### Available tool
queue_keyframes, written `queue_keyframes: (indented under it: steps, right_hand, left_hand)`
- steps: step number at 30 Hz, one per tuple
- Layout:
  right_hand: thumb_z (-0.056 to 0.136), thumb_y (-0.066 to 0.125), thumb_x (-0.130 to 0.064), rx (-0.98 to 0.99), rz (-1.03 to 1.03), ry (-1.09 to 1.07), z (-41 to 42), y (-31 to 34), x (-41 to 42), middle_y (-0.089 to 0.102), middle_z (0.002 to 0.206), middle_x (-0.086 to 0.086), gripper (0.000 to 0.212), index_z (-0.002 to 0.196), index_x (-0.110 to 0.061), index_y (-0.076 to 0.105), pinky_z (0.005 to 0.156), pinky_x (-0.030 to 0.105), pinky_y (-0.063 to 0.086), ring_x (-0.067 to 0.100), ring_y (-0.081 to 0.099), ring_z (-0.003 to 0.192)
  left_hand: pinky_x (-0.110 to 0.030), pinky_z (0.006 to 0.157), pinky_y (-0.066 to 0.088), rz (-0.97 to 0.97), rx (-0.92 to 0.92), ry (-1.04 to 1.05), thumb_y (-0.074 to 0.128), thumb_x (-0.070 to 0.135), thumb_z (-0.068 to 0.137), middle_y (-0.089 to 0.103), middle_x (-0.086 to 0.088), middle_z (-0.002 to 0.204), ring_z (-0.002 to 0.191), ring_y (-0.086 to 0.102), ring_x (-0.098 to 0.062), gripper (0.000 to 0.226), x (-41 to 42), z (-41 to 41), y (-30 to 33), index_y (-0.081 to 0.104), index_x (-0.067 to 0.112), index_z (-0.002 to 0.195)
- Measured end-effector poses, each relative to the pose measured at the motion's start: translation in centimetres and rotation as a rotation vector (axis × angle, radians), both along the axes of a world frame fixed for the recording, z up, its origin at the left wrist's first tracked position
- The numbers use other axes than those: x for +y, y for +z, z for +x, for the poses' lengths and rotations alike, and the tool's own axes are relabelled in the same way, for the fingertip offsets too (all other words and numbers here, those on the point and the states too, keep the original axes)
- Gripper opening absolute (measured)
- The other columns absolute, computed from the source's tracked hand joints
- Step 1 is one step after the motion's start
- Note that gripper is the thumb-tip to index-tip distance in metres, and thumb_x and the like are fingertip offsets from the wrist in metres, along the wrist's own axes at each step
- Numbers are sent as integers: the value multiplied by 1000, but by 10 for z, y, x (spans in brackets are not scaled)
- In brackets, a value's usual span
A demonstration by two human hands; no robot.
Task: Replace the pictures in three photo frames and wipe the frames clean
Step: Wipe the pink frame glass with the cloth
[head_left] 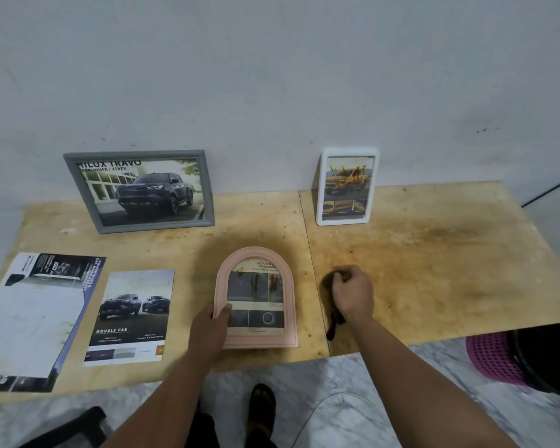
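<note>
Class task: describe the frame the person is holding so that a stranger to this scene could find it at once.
On the plywood table, look at the near edge, centre, between the loose car leaflet and the dark cloth. The pink frame lies flat there under the left hand. It alone has an arched top; the others are rectangular and upright.

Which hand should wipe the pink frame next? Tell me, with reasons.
Probably the right hand: it already grips the dark cloth on the table, just beside the pink frame. The left hand is busy holding that frame's edge.

Hands grip pink frame (256,299); cloth (332,305).
</note>
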State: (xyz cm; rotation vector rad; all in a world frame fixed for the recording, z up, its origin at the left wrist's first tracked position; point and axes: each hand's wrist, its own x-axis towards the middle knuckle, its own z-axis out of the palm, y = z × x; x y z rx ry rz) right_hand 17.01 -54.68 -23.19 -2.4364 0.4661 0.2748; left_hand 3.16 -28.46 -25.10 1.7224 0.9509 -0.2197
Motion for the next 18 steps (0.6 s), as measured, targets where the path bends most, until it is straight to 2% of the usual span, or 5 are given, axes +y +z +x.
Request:
queue_keyframes:
  steps: [3,6,12,15,18]
  right_hand:
    - [86,63,-62,286,-118,-88,8,-10,-18,49,136,12,67,137,-22,44,102,56,43,38,49,126]
    - [59,74,-76,451,-79,-90,8,-30,-31,53,124,10,94,125,-20,36,98,54,47,37,56,116]
    - [79,87,-21,335,191,-65,-13,-25,-23,70,79,3,33,96,-8,62,73,42,59,25,69,76]
    - [85,77,1,347,553,-229,-23,-14,-22,75,81,24,20,100,8,66,66,50,63,36,73,68]
    - [89,72,0,325,721,-358,-30,-2,-30,72,84,21,17,102,4,64,43,29,53,29,68,62]
  left_hand:
    - [-28,73,47,25,44,-84,57,30,103,72,-2,97,89,65,-17,20,2,-4,-3,70,18,114]
    - [-29,74,49,52,59,-150,60,31,100,74,0,101,93,67,-18,24,4,-8,0,70,22,120]
    - [-38,89,54,52,42,-205,63,23,97,69,0,115,105,66,-24,28,1,-8,8,60,23,126]
    - [-32,95,44,71,80,-223,63,25,100,53,-2,131,122,56,-31,48,-2,-9,7,49,14,145]
    - [-40,113,38,81,130,-244,61,38,101,38,-9,157,144,40,-31,68,-2,-12,5,34,12,158]
